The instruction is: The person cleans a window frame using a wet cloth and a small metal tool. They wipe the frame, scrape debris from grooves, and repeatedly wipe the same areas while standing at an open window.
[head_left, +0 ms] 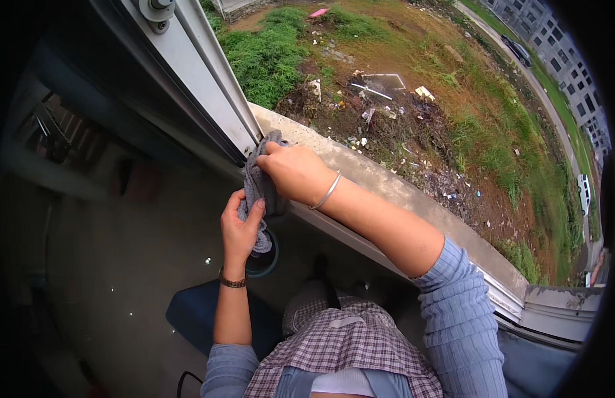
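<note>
A grey cloth [257, 192] hangs bunched between my two hands at the lower corner of a white window frame [214, 86]. My right hand [291, 171] is closed on the upper part of the cloth, pressing it against the frame where it meets the sill. Lower down, my left hand [240, 224] grips the cloth's hanging part between thumb and fingers. The end of the cloth dangles above a round bucket [273, 260], whose inside is mostly hidden.
A concrete outer ledge [380, 176] runs beyond the white sill track [347, 242]. Outside lie grass and scattered rubbish [387, 116] far below. A dark blue stool-like block [201, 315] stands on the dim floor by my left forearm.
</note>
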Motion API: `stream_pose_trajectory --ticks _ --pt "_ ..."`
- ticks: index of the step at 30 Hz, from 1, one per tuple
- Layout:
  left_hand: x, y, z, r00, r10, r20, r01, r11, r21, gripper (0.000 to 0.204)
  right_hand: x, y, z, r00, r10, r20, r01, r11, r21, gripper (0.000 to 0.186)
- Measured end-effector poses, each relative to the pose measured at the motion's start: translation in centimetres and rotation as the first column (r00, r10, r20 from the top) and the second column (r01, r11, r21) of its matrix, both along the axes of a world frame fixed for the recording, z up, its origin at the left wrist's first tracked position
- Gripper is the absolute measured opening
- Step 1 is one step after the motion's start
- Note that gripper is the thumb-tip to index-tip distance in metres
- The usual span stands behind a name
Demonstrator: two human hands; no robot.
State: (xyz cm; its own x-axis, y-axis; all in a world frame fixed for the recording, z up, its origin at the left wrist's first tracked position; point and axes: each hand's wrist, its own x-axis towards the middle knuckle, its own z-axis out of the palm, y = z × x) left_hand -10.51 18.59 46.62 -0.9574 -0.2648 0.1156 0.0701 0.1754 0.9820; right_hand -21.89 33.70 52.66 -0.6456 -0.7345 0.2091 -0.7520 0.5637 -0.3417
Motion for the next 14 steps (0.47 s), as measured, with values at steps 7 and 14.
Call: stream_pose_trajectory --ticks 7,14 --pt "2.9 1.4 1.8 0.985 -0.135 0.108 0.148 0.981 -0.123 0.019 0.7 4.8 0.6 0.988 0.11 0.105 -0.107 0.994 -0.033 0.019" --pt "6.6 8.5 2.2 0.9 -0.419 0.123 0.436 0.872 -0.222 0.017 9.6 17.2 3.5 0.977 -0.053 0.206 0.008 0.977 0.213 0.02"
